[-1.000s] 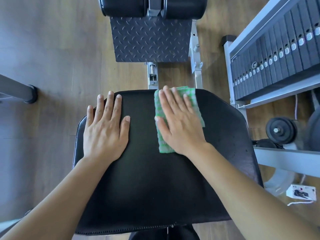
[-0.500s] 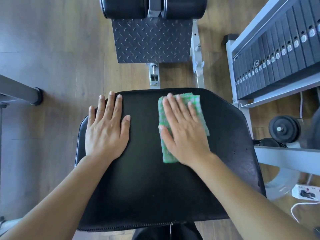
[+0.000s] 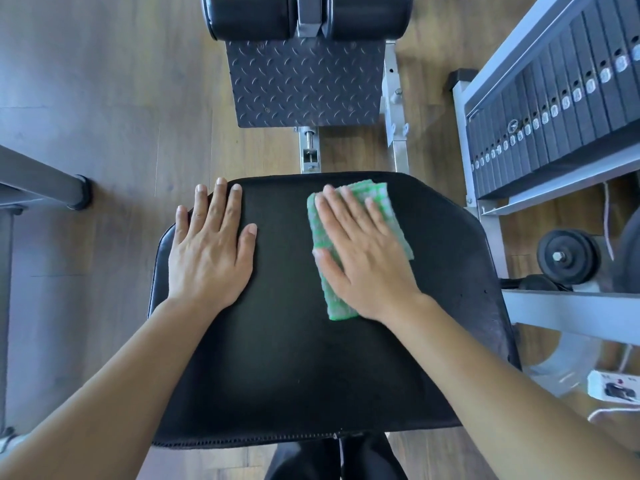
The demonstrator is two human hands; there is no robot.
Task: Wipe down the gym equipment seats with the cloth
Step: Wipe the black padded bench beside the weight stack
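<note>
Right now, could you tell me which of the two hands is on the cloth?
The right hand, pressing flat on the green cloth; the left hand rests flat on the bare black seat, apart from the cloth.

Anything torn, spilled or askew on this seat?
Nothing stands out. The seat looks intact, the cloth lies flat under the right hand, and the left hand rests flat on the seat.
</note>
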